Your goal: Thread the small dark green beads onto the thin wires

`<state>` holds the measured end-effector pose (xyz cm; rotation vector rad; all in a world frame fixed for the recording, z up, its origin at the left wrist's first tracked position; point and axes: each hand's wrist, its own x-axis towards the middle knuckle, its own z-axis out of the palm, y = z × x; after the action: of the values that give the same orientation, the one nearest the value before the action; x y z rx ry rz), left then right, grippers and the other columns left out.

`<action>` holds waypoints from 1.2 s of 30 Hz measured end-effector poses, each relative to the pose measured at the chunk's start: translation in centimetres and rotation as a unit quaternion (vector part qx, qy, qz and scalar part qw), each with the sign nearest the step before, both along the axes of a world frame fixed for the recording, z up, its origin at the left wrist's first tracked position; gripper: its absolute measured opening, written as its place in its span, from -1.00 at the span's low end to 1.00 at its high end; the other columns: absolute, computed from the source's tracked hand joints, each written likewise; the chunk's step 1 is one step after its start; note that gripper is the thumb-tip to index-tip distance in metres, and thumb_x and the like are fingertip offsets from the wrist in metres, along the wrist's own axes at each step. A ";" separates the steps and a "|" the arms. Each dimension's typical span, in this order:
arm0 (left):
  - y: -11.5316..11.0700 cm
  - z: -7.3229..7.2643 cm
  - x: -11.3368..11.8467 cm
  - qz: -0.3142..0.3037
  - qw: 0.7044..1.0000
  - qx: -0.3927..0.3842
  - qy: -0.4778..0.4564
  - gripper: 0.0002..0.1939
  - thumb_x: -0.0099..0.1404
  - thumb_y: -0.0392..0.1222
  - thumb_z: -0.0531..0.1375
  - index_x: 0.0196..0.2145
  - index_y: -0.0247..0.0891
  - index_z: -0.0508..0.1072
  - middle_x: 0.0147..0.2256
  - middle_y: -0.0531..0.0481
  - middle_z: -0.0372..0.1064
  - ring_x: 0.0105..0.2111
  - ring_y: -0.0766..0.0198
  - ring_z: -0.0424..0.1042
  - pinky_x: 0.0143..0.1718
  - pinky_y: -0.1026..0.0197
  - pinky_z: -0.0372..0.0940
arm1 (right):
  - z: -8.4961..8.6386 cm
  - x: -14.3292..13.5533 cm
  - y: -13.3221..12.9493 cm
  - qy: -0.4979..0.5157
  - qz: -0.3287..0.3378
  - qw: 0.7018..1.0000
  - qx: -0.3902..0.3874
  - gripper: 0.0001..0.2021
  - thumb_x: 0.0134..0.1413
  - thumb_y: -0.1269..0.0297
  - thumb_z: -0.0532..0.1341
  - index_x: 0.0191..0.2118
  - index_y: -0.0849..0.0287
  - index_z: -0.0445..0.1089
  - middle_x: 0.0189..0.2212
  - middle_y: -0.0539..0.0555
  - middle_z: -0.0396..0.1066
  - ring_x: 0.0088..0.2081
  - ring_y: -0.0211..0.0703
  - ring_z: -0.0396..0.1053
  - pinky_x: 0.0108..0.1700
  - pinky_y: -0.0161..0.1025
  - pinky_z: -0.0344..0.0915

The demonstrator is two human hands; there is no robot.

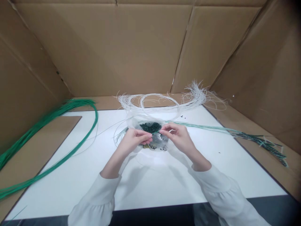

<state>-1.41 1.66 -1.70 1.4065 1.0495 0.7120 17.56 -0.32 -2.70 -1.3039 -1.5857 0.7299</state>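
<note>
Over a clear plastic bag [156,145] of small dark beads [150,127], my two hands are close together. Thumb and fingers of my left hand [137,138] are pinched on a thin green wire [155,132]. The other end of this short stretch is pinched between the fingertips of my right hand [175,133]. Whether a bead sits on the wire is too small to tell. Dark lettering shows on the bag below my hands.
A bundle of long green wires [68,157] curves over the left side. Coiled white wires [164,105] lie at the back. Green strands with dark pieces [268,146] lie at the right. Cardboard walls [105,47] surround the white board [164,188].
</note>
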 end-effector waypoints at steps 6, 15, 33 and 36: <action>0.3 0.1 -0.6 -0.002 1.000 0.002 0.025 -0.73 0.05 -0.09 0.24 -0.38 -0.37 0.54 -0.47 -0.10 0.49 -0.51 0.32 0.39 -0.41 0.29 0.31 | -0.1 0.6 0.3 0.027 -0.015 1.000 0.001 -0.85 -0.10 0.23 0.24 -0.50 0.22 0.40 -0.51 0.04 0.39 -0.51 -0.26 0.27 -0.45 -0.30 0.22; -1.1 -0.1 1.0 0.046 0.969 0.229 0.077 -0.77 0.10 -0.10 0.19 -0.32 -0.24 0.53 -0.29 -0.07 0.50 -0.29 0.17 0.45 -0.20 0.21 0.30 | 0.0 -0.6 -0.3 -0.002 0.006 1.000 0.017 -0.84 -0.09 0.22 0.23 -0.50 0.21 0.43 -0.51 0.05 0.41 -0.45 -0.22 0.33 -0.42 -0.30 0.25; 0.2 -0.7 0.9 0.084 0.989 -0.032 -0.120 -0.76 -0.02 -0.15 0.23 -0.42 -0.36 0.34 -0.49 0.04 0.35 -0.63 0.49 0.12 -0.58 0.37 0.00 | -5.2 0.5 2.3 -0.362 0.018 0.930 0.067 -0.84 -0.05 0.44 0.15 -0.39 0.16 0.48 -0.38 0.14 0.32 -0.29 -0.05 0.27 -0.33 -0.21 0.22; 0.0 -0.4 1.0 0.068 0.987 -0.051 -0.140 -0.76 0.00 -0.15 0.22 -0.42 -0.33 0.28 -0.47 0.02 0.34 -0.65 0.51 0.09 -0.61 0.37 -0.05 | -5.1 0.3 2.3 -0.331 0.069 0.938 0.080 -0.80 -0.05 0.52 0.12 -0.52 0.15 0.45 -0.49 0.07 0.29 -0.39 -0.13 0.25 -0.36 -0.24 0.20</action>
<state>-0.43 1.65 -2.10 1.1171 0.9515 0.9126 17.83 2.01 -7.78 -1.4049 -2.2379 0.2265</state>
